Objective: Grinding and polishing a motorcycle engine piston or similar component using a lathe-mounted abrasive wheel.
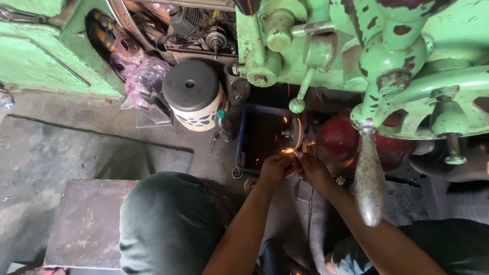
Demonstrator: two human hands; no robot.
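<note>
Under a green machine [387, 56], both hands pinch a small workpiece [294, 152] together: left hand [276, 167] at its 7 o'clock, right hand [314, 170] at 5, wheel [294, 133] sparking at 12.

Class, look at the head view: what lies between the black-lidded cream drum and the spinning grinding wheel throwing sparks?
A small green-capped bottle and the dark blue tray lie between the drum and the wheel, in the head view.

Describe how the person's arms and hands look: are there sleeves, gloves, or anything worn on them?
Both forearms are bare, with no sleeves in view. The left hand and the right hand have no gloves. No watch, ring or bracelet shows.
</note>
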